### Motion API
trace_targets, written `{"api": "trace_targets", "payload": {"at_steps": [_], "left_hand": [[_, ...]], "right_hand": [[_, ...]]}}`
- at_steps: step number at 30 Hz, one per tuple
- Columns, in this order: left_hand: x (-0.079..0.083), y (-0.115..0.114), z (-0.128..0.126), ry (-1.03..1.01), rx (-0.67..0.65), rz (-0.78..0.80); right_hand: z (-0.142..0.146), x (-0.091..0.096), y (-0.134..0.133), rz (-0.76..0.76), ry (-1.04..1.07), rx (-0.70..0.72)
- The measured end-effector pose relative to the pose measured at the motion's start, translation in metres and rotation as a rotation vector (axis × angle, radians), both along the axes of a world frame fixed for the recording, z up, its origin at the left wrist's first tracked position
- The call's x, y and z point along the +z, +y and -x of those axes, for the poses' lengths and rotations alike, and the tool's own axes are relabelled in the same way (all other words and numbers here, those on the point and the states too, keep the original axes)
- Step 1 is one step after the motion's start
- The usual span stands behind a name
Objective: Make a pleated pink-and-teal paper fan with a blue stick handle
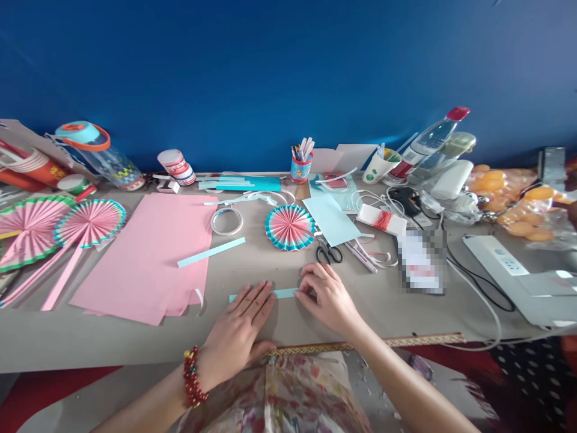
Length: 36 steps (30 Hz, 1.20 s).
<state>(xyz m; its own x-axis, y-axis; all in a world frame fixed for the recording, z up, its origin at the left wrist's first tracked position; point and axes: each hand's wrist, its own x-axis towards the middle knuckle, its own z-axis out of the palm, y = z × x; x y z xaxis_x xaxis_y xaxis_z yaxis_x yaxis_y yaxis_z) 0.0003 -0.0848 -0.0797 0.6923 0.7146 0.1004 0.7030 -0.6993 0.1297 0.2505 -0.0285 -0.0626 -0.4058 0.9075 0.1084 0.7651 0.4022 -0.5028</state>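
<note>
A light-blue paper strip (285,293) lies across the table in front of me. My left hand (243,322) rests flat over its left part, fingers stretched out and close together. At the strip's right end, the thumb and bent fingers of my right hand (328,300) pinch the paper; the exact grip is partly hidden by the fingers. Beyond the hands sits a round pleated paper fan (290,227), pink with a blue edge. Black-handled scissors (329,252) lie just past my right hand, their blades partly under light-blue paper (332,218).
Pink sheets (148,258) are stacked at left, with another blue strip (211,252) over their edge. A tape roll (227,221) lies near them. Farther left are finished pleated fans (89,222). A phone (421,263), cables and a power strip (496,255) occupy the right.
</note>
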Motion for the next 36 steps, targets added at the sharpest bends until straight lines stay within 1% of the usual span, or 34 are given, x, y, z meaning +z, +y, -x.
{"api": "trace_targets", "payload": {"at_steps": [6,8,10,12,15,17,19,22,26,32,34,36], "left_hand": [[-0.001,-0.001,0.0,0.024,-0.009,0.001],[-0.001,-0.001,0.0,0.031,-0.009,-0.001],[0.0,-0.001,0.0,0.034,-0.012,-0.004],[0.0,-0.001,0.001,0.035,-0.022,-0.001],[0.002,-0.001,0.001,0.034,-0.029,0.009],[0.003,-0.001,0.001,0.031,-0.02,0.005],[0.004,-0.001,0.0,0.03,-0.016,-0.004],[0.006,-0.001,0.001,0.042,-0.027,-0.013],[0.006,-0.003,0.013,0.078,-0.013,-0.037],[0.007,-0.022,0.05,0.144,0.115,-0.13],[0.008,-0.03,0.057,0.151,0.152,-0.161],[0.011,-0.034,0.057,0.133,0.2,-0.182]], "right_hand": [[-0.004,-0.004,0.001,-0.022,0.01,0.012],[-0.006,-0.004,-0.002,-0.058,0.017,0.018],[-0.005,-0.004,-0.008,-0.127,0.009,0.034],[0.0,-0.004,-0.017,-0.192,-0.034,0.099],[0.011,-0.004,-0.03,-0.217,-0.134,0.266],[0.013,-0.006,-0.036,-0.226,-0.185,0.303],[0.009,-0.008,-0.04,-0.238,-0.23,0.279],[-0.007,-0.01,-0.045,-0.248,-0.305,0.224],[-0.021,-0.011,-0.049,-0.239,-0.361,0.192],[-0.02,-0.015,-0.048,-0.24,-0.32,0.169],[-0.021,-0.016,-0.048,-0.245,-0.307,0.174],[-0.022,-0.016,-0.047,-0.244,-0.305,0.182]]}}
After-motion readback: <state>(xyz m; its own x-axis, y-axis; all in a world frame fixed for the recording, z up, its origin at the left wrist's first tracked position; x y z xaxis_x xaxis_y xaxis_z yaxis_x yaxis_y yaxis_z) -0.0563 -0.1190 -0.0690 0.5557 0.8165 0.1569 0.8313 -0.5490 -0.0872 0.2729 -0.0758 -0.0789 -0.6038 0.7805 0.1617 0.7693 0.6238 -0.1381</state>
